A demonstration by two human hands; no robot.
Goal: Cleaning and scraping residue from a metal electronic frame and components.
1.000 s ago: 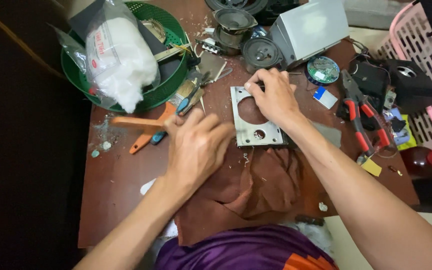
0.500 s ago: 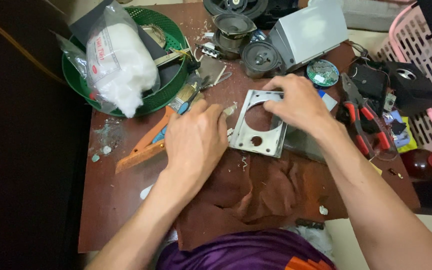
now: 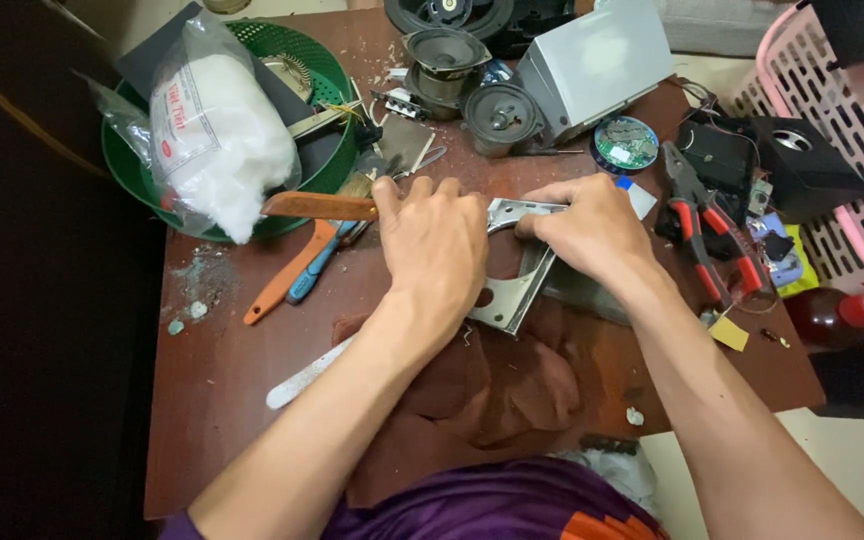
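The left hand [image 3: 435,245] clenches a wooden-handled tool [image 3: 317,206]; the right hand's [image 3: 592,225] fingers grasp the metal plate [image 3: 514,290] at mid-worktop, over a brown cloth [image 3: 492,390]. It seems mid-filing; the next stroke needs a steady hold. The plate's long axis slants from far right toward the near edge

Bare forearms, no sleeves, no rings or watch on left hand [image 3: 432,250] or right hand [image 3: 587,230]. At six o'clock, purple garment [image 3: 472,510] with orange patch.
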